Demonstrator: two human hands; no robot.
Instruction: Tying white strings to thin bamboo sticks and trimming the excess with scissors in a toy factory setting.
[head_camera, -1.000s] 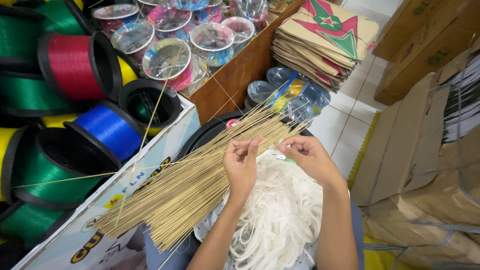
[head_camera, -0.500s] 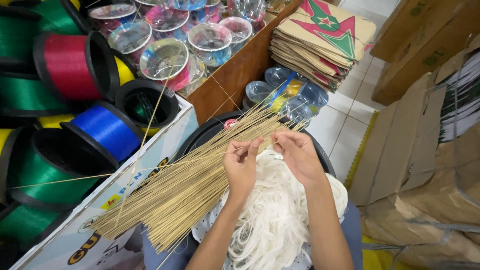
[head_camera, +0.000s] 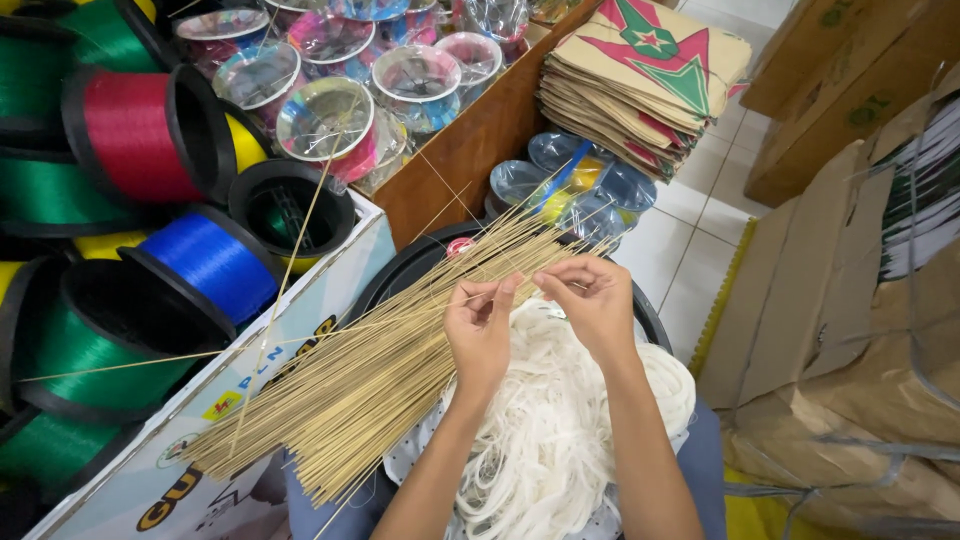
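Note:
A thick bundle of thin bamboo sticks (head_camera: 380, 370) lies slanted across my lap and a black round basin (head_camera: 400, 270). My left hand (head_camera: 480, 330) rests on the bundle's upper part, thumb and fingers pinched on a single thin stick. My right hand (head_camera: 592, 300) is just to its right, fingertips pinched close to the left hand's, seemingly on the same stick or a thread. Under both forearms lies a heap of white string (head_camera: 560, 440).
Large spools of red (head_camera: 125, 135), blue (head_camera: 215, 265) and green (head_camera: 95, 345) line fill the left. Shiny clear reels (head_camera: 325, 120) sit in a wooden box. A stack of paper kites (head_camera: 645, 75) and cardboard boxes (head_camera: 850, 300) stand on the tiled floor at right.
Both hands have drawn closer together over the bundle, the right hand shifting left toward the left hand. The sticks and string lie as before.

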